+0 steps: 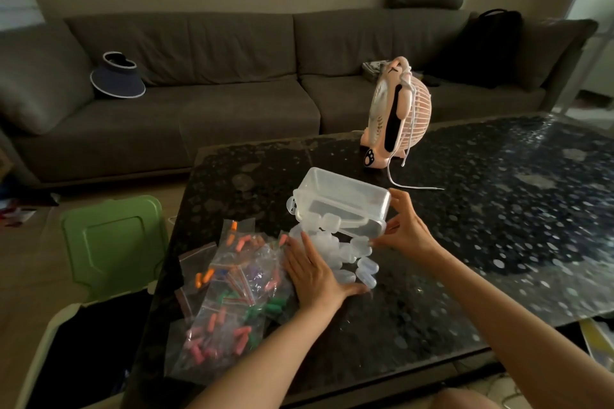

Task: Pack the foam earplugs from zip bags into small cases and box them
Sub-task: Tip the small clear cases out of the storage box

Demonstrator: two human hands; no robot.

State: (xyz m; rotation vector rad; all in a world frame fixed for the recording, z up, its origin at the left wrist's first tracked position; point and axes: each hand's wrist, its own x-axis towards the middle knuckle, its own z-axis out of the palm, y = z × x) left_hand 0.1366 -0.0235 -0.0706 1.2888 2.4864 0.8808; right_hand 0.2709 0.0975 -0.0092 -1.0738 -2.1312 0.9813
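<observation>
Step in hand, as judged: setup. The clear box (pixel 342 202) stands tipped on the table (pixel 498 209), its open side facing the person. The small cases (pixel 363 271) lie in a loose heap directly in front of that opening, a few of them at its lip. No earplug is in a case yet.

Right hand (pixel 407 229): at the right end of the box, fingers spread up the end wall and thumb at the lower edge. It grips the box and holds it at its tilt.

Left hand (pixel 315 272): in front of the box and slightly left, palm down, fingers straight. It rests flat against the left side of the heap and grips nothing. It appears to be corralling the cases.

Earplugs: in the zip bags (pixel 232 292), piled front-left of the box and just beside the left hand. Orange, pink and green plugs show through the clear film. The bags look sealed, though that cannot be confirmed.

Next move, as judged: set the box upright and aside, free both hands, then open one bag and one case. The cases are small, smooth and translucent, so they will probably need a fingertip pinch.

Other items: a pink fan (pixel 397 109) behind the box, its cord trailing toward the box's right. A green lid (pixel 113 242) lies far to the box's left, off the table.

Writing: none legible. The fan's foot carries a paw-print mark only. No brand or label can be read on the bags, cases or box.
</observation>
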